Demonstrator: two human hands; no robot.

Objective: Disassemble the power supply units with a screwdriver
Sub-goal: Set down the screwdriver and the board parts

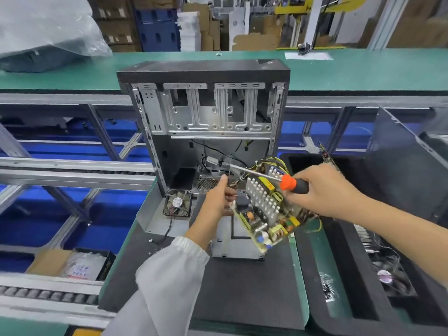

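Left hand (217, 198) gripping the edge of a bare yellow-green power supply circuit board (265, 214), lifted tilted above the bench's black mat (242, 287), right hand (324, 190) wrapped around an orange-and-black-handled screwdriver (288, 183), open grey metal computer case (206, 122) behind.

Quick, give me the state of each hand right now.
Left hand: grips the edge of the circuit board, lifted above the mat.
Right hand: holds the screwdriver by its handle and also the board's far side.
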